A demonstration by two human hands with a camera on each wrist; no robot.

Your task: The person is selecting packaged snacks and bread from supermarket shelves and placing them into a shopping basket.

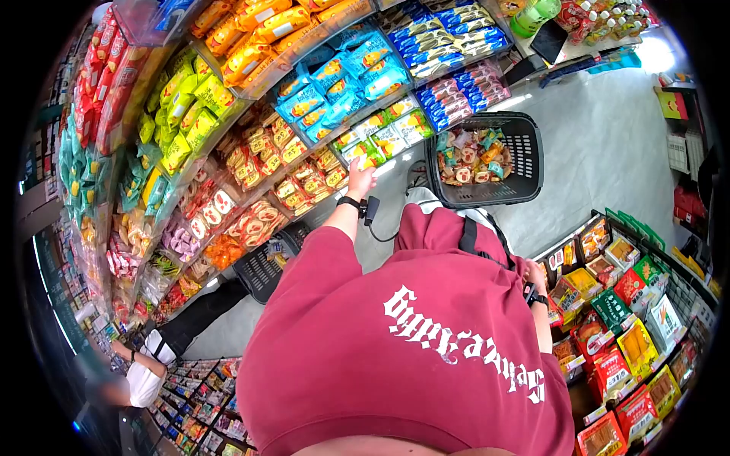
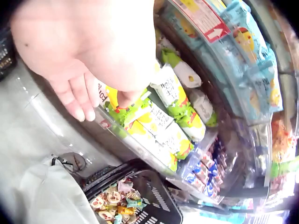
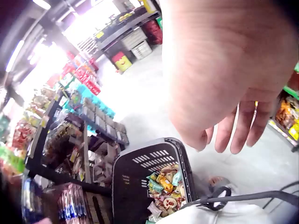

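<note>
My left hand [image 1: 361,180] is at the front edge of a clear bin of green, white and yellow snack packets. In the left wrist view its thumb bends over one snack packet [image 2: 113,97], with the fingers [image 2: 79,100] on the other side, pinching it. More packets of the same kind [image 2: 175,95] lie in rows beside it. My right hand [image 1: 534,275] hangs at my side with loose fingers [image 3: 240,126], holding nothing. On the floor ahead of me stands a black shopping basket [image 1: 525,156] with assorted small wrapped snacks [image 1: 475,157] in it.
Tiered bins hold blue packets [image 1: 342,83], orange packets [image 1: 262,30] and other snacks on the left. A shelf of boxed and bagged foods [image 1: 608,327] stands at right. Another dark basket [image 1: 258,273] and a person in white [image 1: 144,380] are at lower left.
</note>
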